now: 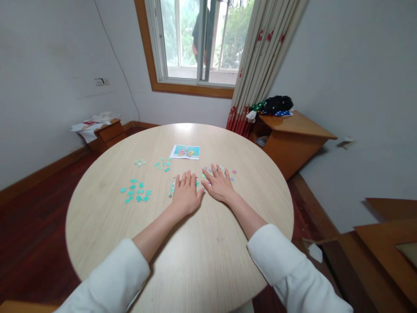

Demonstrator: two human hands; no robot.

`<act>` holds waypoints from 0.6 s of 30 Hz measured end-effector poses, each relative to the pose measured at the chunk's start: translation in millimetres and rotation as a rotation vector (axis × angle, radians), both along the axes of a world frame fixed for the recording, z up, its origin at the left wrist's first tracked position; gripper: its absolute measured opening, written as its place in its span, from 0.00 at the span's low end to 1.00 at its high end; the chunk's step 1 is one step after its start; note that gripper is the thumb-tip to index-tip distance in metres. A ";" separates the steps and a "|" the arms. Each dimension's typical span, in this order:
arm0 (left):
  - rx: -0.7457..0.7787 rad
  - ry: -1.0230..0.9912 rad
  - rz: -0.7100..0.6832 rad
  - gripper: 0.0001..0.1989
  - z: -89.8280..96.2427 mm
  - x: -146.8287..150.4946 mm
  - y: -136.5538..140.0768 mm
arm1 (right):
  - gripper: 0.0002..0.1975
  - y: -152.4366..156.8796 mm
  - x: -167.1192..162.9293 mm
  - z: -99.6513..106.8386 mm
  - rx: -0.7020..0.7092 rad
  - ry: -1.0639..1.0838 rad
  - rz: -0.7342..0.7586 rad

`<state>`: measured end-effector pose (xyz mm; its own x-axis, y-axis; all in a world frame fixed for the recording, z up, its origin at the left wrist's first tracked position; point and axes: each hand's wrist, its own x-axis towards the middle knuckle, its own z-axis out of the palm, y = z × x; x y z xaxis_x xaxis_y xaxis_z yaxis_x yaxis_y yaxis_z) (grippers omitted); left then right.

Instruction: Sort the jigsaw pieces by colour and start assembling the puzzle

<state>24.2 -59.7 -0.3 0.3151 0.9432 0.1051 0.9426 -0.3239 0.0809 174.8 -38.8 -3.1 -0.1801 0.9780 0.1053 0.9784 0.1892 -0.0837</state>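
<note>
My left hand [187, 193] lies flat, fingers stretched out, over a few small puzzle pieces [171, 189] that show at its left edge. Beside it, my right hand [219, 184] rests with fingers spread on a group of multicoloured puzzle pieces [232, 178]; the palms hide part of both groups. To the left, loose turquoise puzzle pieces [140, 191] are scattered. Farther back are a pale green cluster [140, 162] and a smaller turquoise cluster [163, 164]. Beyond the hands lies a printed picture card [185, 151] with colourful cartoon figures on light blue.
The round wooden table [208, 252] carries all the pieces. Behind it are a window [202, 43] and a curtain [257, 56]. A wooden cabinet [293, 130] with clothes [276, 105] on top stands at right, and a low drawer unit [110, 134] at back left.
</note>
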 end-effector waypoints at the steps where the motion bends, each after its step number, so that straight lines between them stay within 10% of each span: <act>1: -0.007 0.003 0.006 0.35 -1.1 3.6 1.2 | 0.28 1.3 -0.1 -1.2 -0.014 0.000 0.002; 18: -0.043 -0.016 0.024 0.33 -9.7 2.0 7.8 | 0.25 38.2 18.9 -8.2 -0.056 0.008 -0.124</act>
